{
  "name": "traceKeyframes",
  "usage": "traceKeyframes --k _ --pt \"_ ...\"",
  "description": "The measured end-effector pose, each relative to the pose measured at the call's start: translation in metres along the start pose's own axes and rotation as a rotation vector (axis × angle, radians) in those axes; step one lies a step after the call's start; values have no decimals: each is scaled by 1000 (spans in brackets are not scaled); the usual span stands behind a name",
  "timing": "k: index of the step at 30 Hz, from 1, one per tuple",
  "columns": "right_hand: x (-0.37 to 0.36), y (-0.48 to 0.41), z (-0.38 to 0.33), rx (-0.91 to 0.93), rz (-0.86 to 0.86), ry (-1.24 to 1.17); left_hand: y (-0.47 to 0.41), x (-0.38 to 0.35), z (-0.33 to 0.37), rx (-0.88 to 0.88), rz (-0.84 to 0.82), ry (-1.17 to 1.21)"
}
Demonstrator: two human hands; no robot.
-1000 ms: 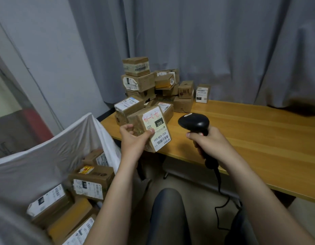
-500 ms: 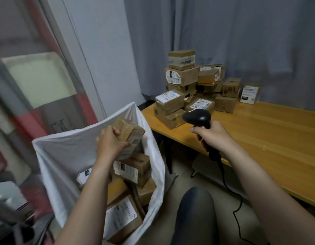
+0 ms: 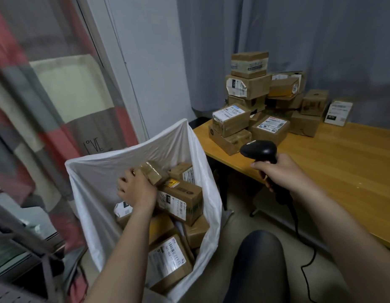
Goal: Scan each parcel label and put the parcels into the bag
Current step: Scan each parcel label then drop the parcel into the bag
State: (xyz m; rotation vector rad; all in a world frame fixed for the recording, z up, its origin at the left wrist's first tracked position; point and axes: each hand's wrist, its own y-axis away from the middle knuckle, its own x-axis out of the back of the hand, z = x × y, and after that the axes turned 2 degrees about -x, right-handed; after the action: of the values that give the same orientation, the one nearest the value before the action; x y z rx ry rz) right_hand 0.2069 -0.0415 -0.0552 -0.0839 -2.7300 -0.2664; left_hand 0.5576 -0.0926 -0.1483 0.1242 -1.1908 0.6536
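Note:
My left hand (image 3: 136, 189) is inside the mouth of the white bag (image 3: 98, 171) and grips a small brown cardboard parcel (image 3: 153, 173) above the several parcels lying in the bag. The parcel's label faces away from me. My right hand (image 3: 277, 171) holds the black barcode scanner (image 3: 258, 149) by its handle over the near left corner of the wooden table (image 3: 331, 162), its head pointing left. A pile of several labelled cardboard parcels (image 3: 248, 106) is stacked at the table's far left corner.
The bag stands on the floor left of the table, against a white wall and a red-grey patterned cloth (image 3: 47, 106). A metal rack (image 3: 25, 248) is at the lower left. My knee (image 3: 259, 259) and the scanner cable (image 3: 307, 259) are below the table edge. Grey curtains hang behind.
My left hand has carried the parcel from in front of the scanner leftward and down into the bag's mouth. My right hand has stayed near the table edge with the scanner.

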Motion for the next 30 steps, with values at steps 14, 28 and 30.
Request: traceKeyframes --k 14,28,30 --pt "-1 0 2 23 -34 -31 33 -5 -12 -13 -594 -96" --pt "48 5 11 2 98 -63 16 23 108 -342 -479 -68" --pt "59 3 11 13 128 -51 22 19 142 -449 -471 -9"
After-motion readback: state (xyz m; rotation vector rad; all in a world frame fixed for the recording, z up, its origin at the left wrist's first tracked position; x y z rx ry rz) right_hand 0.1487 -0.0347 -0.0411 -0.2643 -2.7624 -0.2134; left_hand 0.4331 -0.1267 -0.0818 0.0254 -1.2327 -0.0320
